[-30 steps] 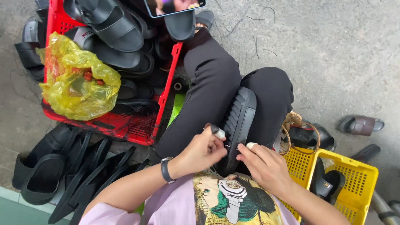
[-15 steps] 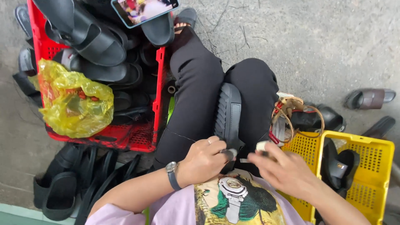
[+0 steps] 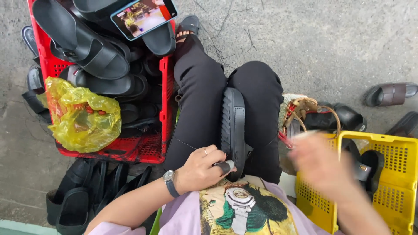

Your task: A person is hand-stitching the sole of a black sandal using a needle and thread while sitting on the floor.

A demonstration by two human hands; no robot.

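Note:
A black sandal (image 3: 233, 124) stands on edge between my knees, sole to the left. My left hand (image 3: 201, 169) grips its near end, thumb capped with a grey sleeve, a ring on one finger and a watch on the wrist. My right hand (image 3: 320, 163) is blurred in motion to the right of my lap, over the near corner of the yellow crate (image 3: 392, 163); whether it holds anything small cannot be told.
A red crate (image 3: 152, 143) piled with black sandals, a yellow plastic bag (image 3: 82, 117) and a phone (image 3: 143, 15) sits at left. More black sandals (image 3: 82, 196) lie on the floor below it. A woven basket (image 3: 300, 109) and loose sandals (image 3: 389, 93) are at right.
My right hand left the sandal and swung right toward the yellow crate. My left hand stays on the sandal's near end. The camera tilted, shifting the view.

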